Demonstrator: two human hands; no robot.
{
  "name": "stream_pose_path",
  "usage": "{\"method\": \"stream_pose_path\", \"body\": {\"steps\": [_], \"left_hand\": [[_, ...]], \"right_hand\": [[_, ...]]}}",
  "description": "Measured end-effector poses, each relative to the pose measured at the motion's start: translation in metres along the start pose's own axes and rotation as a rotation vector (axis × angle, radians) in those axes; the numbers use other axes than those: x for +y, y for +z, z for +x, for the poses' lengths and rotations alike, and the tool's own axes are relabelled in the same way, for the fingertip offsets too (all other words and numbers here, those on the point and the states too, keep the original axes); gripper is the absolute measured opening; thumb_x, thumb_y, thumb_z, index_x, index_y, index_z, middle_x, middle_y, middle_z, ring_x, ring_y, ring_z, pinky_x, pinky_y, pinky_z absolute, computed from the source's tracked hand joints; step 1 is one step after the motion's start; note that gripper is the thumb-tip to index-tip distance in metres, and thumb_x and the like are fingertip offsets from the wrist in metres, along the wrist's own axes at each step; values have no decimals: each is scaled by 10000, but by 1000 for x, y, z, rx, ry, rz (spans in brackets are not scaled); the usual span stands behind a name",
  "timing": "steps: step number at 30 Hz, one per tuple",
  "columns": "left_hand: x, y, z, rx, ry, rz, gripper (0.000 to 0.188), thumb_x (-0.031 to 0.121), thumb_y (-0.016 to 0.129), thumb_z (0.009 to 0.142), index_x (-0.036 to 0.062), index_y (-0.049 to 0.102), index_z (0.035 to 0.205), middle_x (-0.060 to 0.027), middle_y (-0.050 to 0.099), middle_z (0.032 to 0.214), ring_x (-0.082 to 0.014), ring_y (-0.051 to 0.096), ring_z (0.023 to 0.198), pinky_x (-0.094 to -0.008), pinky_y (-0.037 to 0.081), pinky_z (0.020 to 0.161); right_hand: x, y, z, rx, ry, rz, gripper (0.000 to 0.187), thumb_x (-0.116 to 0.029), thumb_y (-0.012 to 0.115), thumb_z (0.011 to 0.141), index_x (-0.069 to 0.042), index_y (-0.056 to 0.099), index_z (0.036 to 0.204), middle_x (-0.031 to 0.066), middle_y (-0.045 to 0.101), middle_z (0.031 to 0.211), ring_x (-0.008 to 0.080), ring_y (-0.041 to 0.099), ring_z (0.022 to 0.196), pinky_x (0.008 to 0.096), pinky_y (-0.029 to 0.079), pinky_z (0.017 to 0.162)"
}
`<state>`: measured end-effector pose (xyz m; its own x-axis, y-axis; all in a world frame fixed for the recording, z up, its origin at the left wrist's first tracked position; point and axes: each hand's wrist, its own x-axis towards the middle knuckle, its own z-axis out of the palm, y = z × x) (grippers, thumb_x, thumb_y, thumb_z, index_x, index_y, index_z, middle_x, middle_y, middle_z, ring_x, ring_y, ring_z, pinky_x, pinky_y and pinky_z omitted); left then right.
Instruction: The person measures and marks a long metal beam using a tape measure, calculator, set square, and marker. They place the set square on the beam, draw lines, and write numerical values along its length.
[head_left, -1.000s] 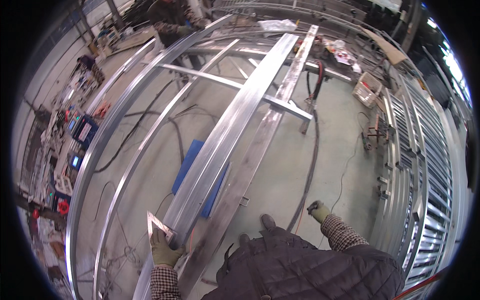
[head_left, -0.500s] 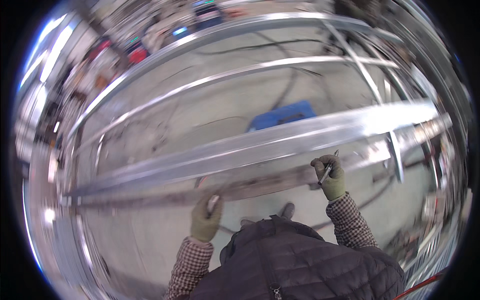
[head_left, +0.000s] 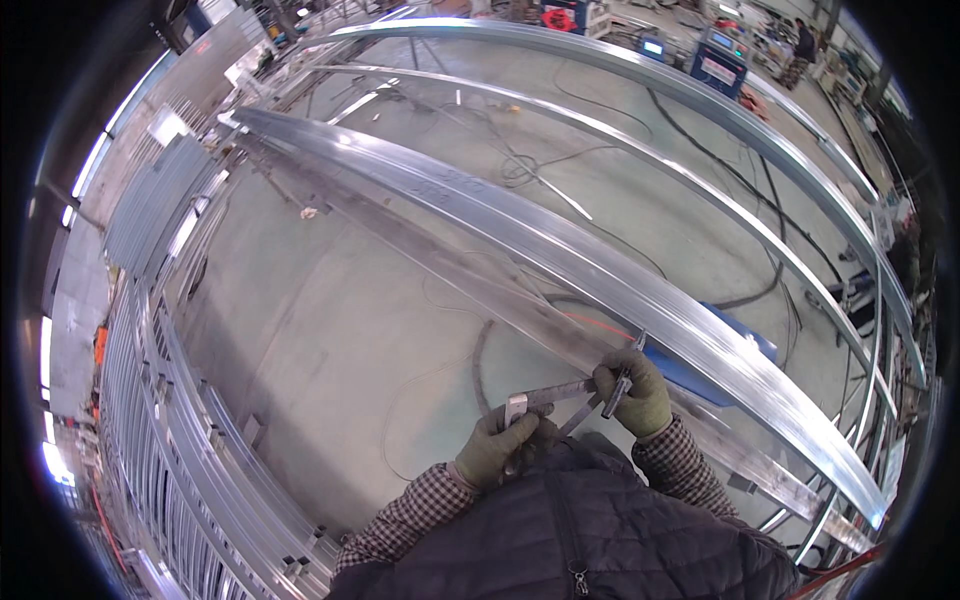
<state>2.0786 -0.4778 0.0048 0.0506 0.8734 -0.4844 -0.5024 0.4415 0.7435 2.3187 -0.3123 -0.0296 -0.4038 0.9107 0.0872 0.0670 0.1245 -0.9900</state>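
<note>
My left hand (head_left: pixel 500 446), in a green glove, is closed on a flat grey strip (head_left: pixel 556 395) with a silver block at its end, perhaps a measuring tool. The strip runs across to my right hand (head_left: pixel 634 394), and a second grey length slants down from there toward my jacket. Closed in my gloved right hand is a slim dark pen-like marker (head_left: pixel 617 392), its tip pointing up and away. Both hands are in front of my chest, at the near side of a long shiny metal profile (head_left: pixel 560 245). Whether the right fingers also grip the strip is hard to tell.
A duller long beam (head_left: pixel 440 265) lies alongside the profile, with a blue case (head_left: pixel 690 375) partly beneath. Further metal rails (head_left: pixel 700 190) cross beyond. Stacked metal lengths (head_left: pixel 215 450) lie at left. Cables (head_left: pixel 740 180) trail over the floor; machines (head_left: pixel 718 62) stand at the back.
My hands have come together from wide apart, and the grey strip now shows between them. The view has swung, so the profile slants down to the right.
</note>
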Motion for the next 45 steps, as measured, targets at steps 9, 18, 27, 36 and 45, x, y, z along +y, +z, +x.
{"method": "stream_pose_path", "body": {"steps": [9,18,27,36,45], "left_hand": [[22,-107,-22,218,166,-263,503,380,664,1197,27,641,1554,-148,783,1333,-262,762,1216,-410,622,1024],[48,-217,-30,327,384,-264,520,491,579,1195,37,681,1428,-78,701,1319,-198,677,1273,-390,546,1084],[99,-344,-22,492,219,-368,383,299,640,1187,51,603,1477,-72,662,1326,-183,646,1232,-357,529,1063],[231,-542,-49,295,224,-294,671,246,709,1193,26,451,1772,-171,624,1666,-263,650,1485,-401,506,1290],[320,-710,-64,260,207,-258,602,315,686,1226,-64,563,1677,-27,747,1264,-100,708,1111,-272,589,1028]], "right_hand": [[-3,142,117,-353,-200,-115,215,-83,897,1023,-71,732,1160,70,774,948,170,761,823,362,617,722],[-20,333,230,-663,-151,52,199,-72,845,1075,-59,689,1198,30,740,891,93,705,768,295,586,677],[1,524,307,-791,-304,78,228,-77,858,1066,-61,693,1221,22,741,937,83,695,788,287,591,717],[-23,730,364,-690,-326,153,212,-33,838,1066,-87,701,1219,11,753,973,81,696,837,288,592,751],[-48,922,422,-771,-236,343,188,-52,833,1078,-92,714,1217,-35,715,903,44,653,761,266,554,684]]}}
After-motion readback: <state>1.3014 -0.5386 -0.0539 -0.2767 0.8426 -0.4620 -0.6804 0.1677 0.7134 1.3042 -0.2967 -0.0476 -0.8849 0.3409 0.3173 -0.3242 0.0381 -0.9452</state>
